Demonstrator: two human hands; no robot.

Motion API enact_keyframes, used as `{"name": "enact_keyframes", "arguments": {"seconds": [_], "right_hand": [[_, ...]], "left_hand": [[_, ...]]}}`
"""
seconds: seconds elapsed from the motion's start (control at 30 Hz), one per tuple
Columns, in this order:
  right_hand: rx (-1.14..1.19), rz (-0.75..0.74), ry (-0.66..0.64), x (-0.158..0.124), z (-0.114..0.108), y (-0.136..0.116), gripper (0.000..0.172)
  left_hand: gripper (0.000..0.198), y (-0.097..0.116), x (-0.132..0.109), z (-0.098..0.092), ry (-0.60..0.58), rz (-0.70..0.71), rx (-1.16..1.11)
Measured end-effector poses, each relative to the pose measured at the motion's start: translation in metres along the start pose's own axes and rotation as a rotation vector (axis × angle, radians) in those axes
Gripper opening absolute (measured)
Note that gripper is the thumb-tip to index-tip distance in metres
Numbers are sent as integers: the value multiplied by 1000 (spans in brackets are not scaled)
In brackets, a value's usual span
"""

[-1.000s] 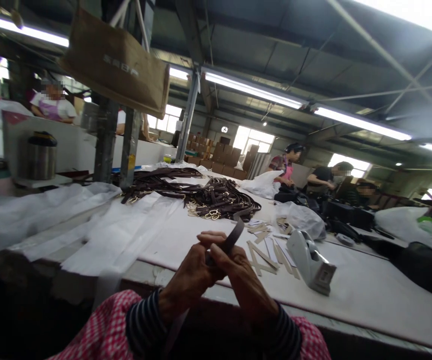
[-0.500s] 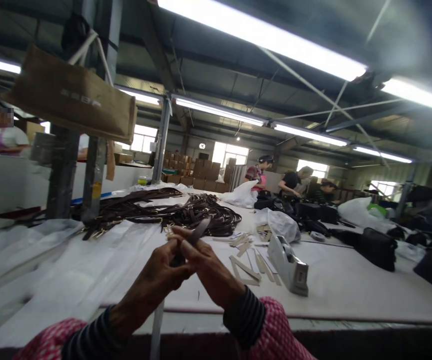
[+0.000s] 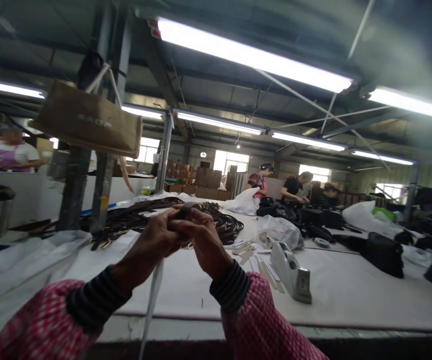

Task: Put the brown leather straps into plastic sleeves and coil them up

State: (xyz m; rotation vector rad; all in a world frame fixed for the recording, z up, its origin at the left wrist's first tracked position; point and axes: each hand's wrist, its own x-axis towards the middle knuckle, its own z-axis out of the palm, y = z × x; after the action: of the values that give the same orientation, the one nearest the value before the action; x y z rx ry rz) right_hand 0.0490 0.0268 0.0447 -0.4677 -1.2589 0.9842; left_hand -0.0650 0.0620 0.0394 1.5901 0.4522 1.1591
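My left hand (image 3: 158, 235) and my right hand (image 3: 202, 234) meet in front of me above the white table, fingers closed together. A dark brown strap (image 3: 187, 210) curves over the top of the fingers, gripped by both hands. From beneath my left hand a pale, narrow strip (image 3: 151, 300) hangs down past the table edge; whether it is part of the strap I cannot tell. Behind the hands lies a heap of dark brown straps (image 3: 228, 222) with gold-coloured metal fittings, partly hidden by my fingers.
A grey tape dispenser (image 3: 293, 275) stands to the right, beside scattered pale strips (image 3: 264, 265). Clear plastic (image 3: 281, 230) and black bags (image 3: 381, 250) lie farther right. A brown bag (image 3: 91, 120) hangs on a post at left. Several people work in the background.
Both hands have risen slightly and drawn closer together. The strap end that stuck up between the fingers is now bent over into a curve. The view has shifted a little.
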Motion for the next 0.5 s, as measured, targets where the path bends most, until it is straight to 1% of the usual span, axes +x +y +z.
{"name": "enact_keyframes", "arguments": {"seconds": [0.03, 0.07, 0.13, 0.17, 0.2, 0.3, 0.4, 0.47, 0.5], "right_hand": [[42, 8, 43, 6, 3, -1, 27], [97, 27, 115, 14, 3, -1, 26], [177, 89, 276, 33, -6, -2, 21], [194, 125, 342, 44, -14, -2, 22], [200, 157, 383, 53, -24, -3, 26], [181, 220, 459, 73, -56, -11, 38], [116, 185, 542, 84, -83, -31, 35], [57, 107, 575, 89, -94, -49, 30], [28, 52, 569, 92, -97, -60, 29]], "left_hand": [[43, 8, 5, 0, 2, 13, -7], [40, 13, 8, 0, 5, 17, -3], [32, 19, 5, 0, -12, 14, 34], [29, 19, 0, 0, -23, 9, 65], [26, 20, -6, 0, -30, 10, 98], [22, 22, -31, -4, -14, 9, 180], [24, 25, -56, -15, 9, 9, 200], [29, 23, -69, -23, 13, -2, 196], [30, 21, -74, -26, 16, -3, 193]]}}
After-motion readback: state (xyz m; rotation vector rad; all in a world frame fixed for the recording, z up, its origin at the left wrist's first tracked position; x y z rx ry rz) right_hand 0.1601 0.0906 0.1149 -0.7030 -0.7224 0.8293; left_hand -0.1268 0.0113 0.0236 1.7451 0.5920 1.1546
